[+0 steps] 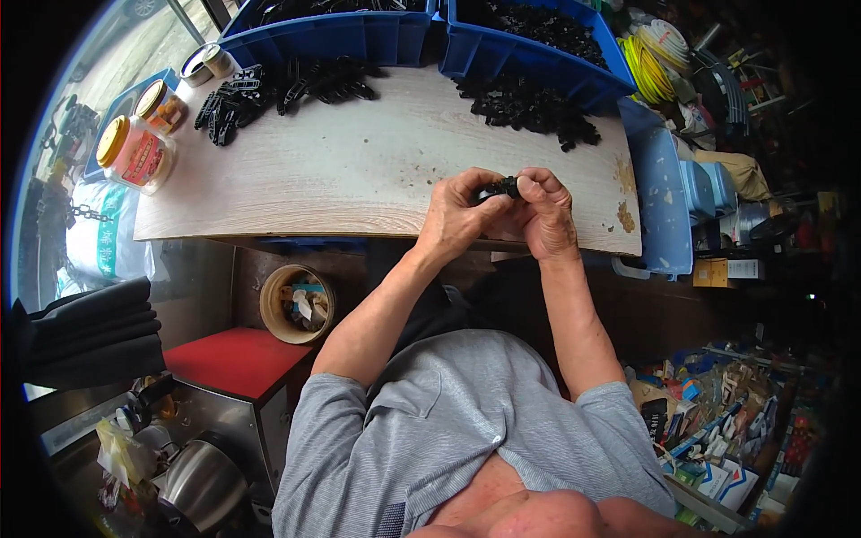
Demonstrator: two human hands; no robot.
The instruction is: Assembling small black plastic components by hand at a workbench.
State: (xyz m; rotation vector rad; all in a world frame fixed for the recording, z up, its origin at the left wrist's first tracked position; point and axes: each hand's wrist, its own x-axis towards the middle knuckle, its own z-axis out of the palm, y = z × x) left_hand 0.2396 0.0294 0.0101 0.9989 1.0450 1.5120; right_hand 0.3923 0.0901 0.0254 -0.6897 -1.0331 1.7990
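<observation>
Over the near edge of the pale wooden table [359, 170], both my hands come together on a small black plastic part [505, 187]. My left hand [456, 213] pinches it between thumb and fingers. From the other side, my right hand [549, 213] grips its end with thumb and curled fingers. The fingers cover much of the part, so its exact kind is hidden. Farther back on the right lies a pile of small black pieces [529, 109]. Longer black plastic parts [235, 100] are heaped at the far left, with another black heap [332, 82] beside them.
Two blue bins [327, 40] [538, 61] of black parts stand along the back. Jars with yellow lids [134, 154] and open tins [208, 63] sit at the left. A waste bucket [298, 305] and red-topped cabinet [235, 359] stand below. Boxes clutter the lower right.
</observation>
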